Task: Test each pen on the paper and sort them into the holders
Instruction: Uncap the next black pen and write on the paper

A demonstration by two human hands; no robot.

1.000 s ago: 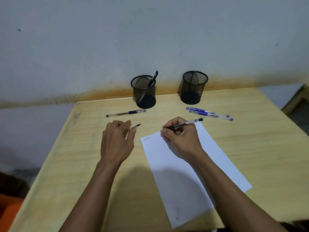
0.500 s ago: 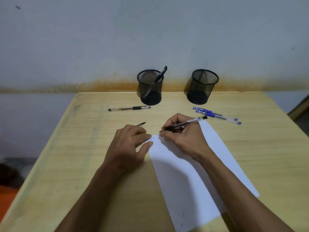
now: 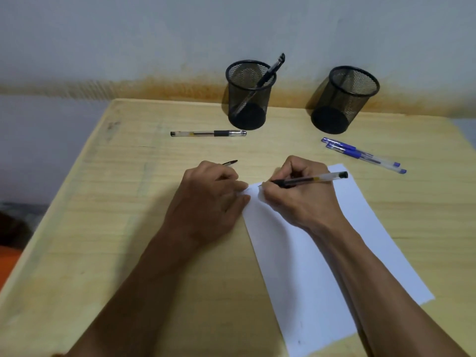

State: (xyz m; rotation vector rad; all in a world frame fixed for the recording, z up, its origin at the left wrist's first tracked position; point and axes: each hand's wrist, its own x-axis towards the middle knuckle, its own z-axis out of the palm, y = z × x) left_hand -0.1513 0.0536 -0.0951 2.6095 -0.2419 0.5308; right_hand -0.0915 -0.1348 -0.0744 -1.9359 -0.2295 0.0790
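Your right hand grips one clear black pen on the paper; your left hand pinches its cap (two holders, two blue pens).

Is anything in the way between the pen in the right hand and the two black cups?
Nothing visible blocks it. Bare table lies between the pen in the right hand and both mesh holders; the blue pens lie off to the right.

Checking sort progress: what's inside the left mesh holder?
One black pen leans in the left holder, top sticking past the rim. Nothing else shows through the mesh; the solid base hides the bottom.
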